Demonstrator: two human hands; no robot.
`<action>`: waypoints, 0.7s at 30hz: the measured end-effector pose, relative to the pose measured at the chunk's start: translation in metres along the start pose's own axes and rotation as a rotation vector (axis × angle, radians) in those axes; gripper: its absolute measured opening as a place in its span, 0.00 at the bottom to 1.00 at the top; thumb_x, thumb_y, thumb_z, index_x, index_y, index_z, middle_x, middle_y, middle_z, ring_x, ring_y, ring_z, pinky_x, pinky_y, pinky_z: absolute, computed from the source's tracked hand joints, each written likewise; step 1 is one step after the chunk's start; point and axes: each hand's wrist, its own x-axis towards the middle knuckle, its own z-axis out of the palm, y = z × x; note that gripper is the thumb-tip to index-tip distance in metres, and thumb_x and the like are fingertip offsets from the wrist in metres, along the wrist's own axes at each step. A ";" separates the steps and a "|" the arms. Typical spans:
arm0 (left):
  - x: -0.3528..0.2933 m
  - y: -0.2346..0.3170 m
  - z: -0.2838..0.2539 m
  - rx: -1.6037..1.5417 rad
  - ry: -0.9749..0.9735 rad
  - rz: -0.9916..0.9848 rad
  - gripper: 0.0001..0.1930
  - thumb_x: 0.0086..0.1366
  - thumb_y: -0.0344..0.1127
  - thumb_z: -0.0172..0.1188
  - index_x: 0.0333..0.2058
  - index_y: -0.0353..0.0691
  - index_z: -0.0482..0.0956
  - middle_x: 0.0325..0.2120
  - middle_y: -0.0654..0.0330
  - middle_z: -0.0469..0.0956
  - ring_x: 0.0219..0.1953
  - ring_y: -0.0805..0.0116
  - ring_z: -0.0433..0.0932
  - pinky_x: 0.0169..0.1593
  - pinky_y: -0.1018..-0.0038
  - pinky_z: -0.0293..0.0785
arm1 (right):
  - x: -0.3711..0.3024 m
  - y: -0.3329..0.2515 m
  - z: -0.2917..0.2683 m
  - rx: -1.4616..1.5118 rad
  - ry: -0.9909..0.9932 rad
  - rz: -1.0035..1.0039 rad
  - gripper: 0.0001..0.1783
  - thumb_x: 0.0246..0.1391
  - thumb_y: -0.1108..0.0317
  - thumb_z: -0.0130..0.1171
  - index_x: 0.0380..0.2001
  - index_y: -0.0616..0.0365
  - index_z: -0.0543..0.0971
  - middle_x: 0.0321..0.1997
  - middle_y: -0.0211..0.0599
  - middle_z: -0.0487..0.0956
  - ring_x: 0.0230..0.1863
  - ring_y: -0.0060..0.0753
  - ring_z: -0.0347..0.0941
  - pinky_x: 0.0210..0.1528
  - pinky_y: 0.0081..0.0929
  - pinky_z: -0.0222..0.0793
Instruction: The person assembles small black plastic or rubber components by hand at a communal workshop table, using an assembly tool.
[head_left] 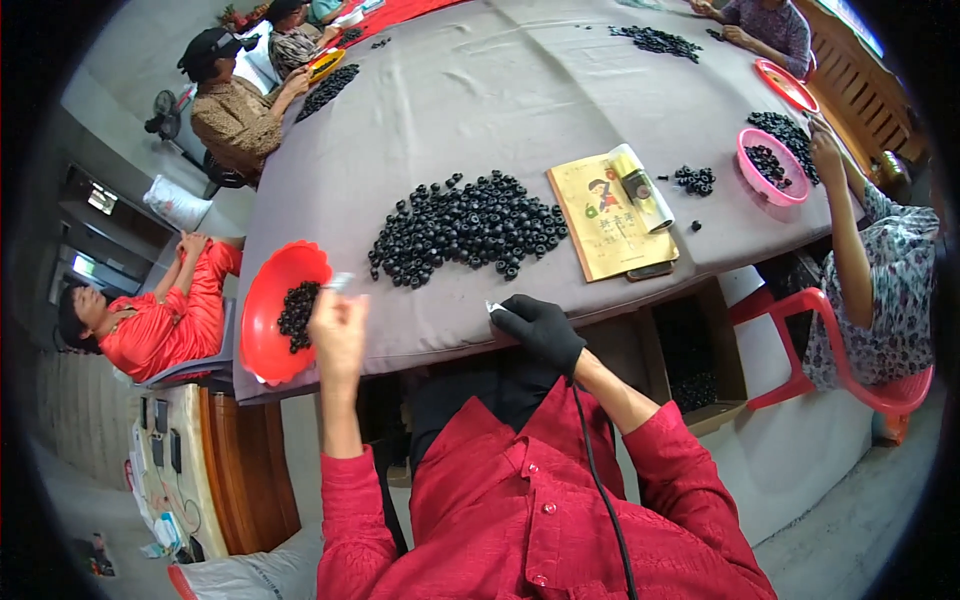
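Note:
My bare left hand (338,325) is lifted beside a red scalloped basin (262,325) at the table's left edge. Its fingers are curled together, with a small whitish blur at their tips; motion smears the detail. Small black ring-shaped parts (298,315) lie in the basin. A black glove covers my right hand (540,330), which is over the table's near edge with fingers closed. Something small and white shows at its fingertips, too small to name. Beyond both hands spreads a large pile of black ring-like parts (465,228) on the grey tablecloth (430,325).
Right of the pile lies a yellow booklet (605,225) with a white-and-black roll-like object (643,188) on it. A pink basin (770,168) holds similar parts. Co-workers sit around the table. Under it stands a cardboard box (700,350). A black cable (597,480) hangs from my right wrist.

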 end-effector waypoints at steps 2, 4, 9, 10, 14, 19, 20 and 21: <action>-0.016 0.031 0.039 0.072 -0.113 0.276 0.06 0.52 0.26 0.59 0.26 0.34 0.71 0.21 0.61 0.65 0.21 0.74 0.65 0.23 0.76 0.62 | 0.001 0.000 0.004 0.004 0.013 0.014 0.17 0.51 0.57 0.54 0.34 0.62 0.76 0.29 0.37 0.77 0.33 0.26 0.71 0.38 0.25 0.66; -0.030 0.069 0.077 0.000 -0.313 0.359 0.06 0.50 0.26 0.59 0.25 0.32 0.71 0.24 0.55 0.67 0.23 0.61 0.69 0.25 0.70 0.65 | 0.004 0.016 0.000 0.006 0.035 0.032 0.19 0.50 0.55 0.54 0.34 0.60 0.77 0.29 0.41 0.78 0.34 0.32 0.74 0.39 0.28 0.67; -0.038 0.111 0.158 -0.048 -0.455 0.729 0.09 0.46 0.26 0.56 0.29 0.32 0.71 0.30 0.52 0.69 0.36 0.54 0.69 0.40 0.65 0.67 | -0.007 0.052 0.011 0.053 0.200 -0.360 0.14 0.57 0.65 0.41 0.45 0.54 0.70 0.42 0.39 0.74 0.41 0.23 0.68 0.43 0.21 0.65; -0.038 0.115 0.172 0.020 -0.458 0.761 0.09 0.45 0.25 0.56 0.29 0.34 0.71 0.30 0.52 0.69 0.36 0.55 0.70 0.39 0.65 0.67 | -0.009 0.054 0.005 0.082 0.177 -0.349 0.14 0.57 0.65 0.41 0.45 0.54 0.69 0.42 0.39 0.73 0.42 0.23 0.68 0.43 0.21 0.65; -0.040 0.121 0.205 0.253 -0.496 0.796 0.10 0.45 0.25 0.55 0.31 0.36 0.72 0.31 0.54 0.69 0.37 0.57 0.70 0.38 0.64 0.68 | -0.017 0.063 0.003 0.201 0.106 -0.295 0.14 0.58 0.65 0.41 0.46 0.55 0.68 0.45 0.39 0.72 0.44 0.23 0.66 0.45 0.22 0.63; -0.042 0.122 0.220 0.406 -0.525 0.836 0.10 0.46 0.26 0.56 0.31 0.36 0.71 0.31 0.54 0.69 0.37 0.59 0.72 0.35 0.67 0.72 | -0.018 0.078 0.001 0.371 0.022 -0.212 0.15 0.58 0.66 0.40 0.47 0.55 0.67 0.47 0.40 0.70 0.47 0.24 0.64 0.48 0.22 0.62; -0.042 0.123 0.223 0.433 -0.516 0.856 0.09 0.47 0.26 0.56 0.31 0.36 0.72 0.31 0.55 0.70 0.36 0.60 0.73 0.34 0.69 0.74 | -0.022 0.082 -0.002 0.405 0.005 -0.194 0.15 0.58 0.66 0.40 0.47 0.55 0.67 0.48 0.40 0.69 0.47 0.24 0.64 0.48 0.22 0.61; -0.043 0.123 0.225 0.431 -0.521 0.859 0.09 0.47 0.26 0.56 0.31 0.36 0.72 0.31 0.55 0.70 0.36 0.60 0.73 0.34 0.69 0.74 | -0.026 0.087 -0.004 0.439 -0.013 -0.177 0.15 0.58 0.66 0.40 0.48 0.56 0.66 0.48 0.40 0.69 0.48 0.24 0.63 0.49 0.22 0.61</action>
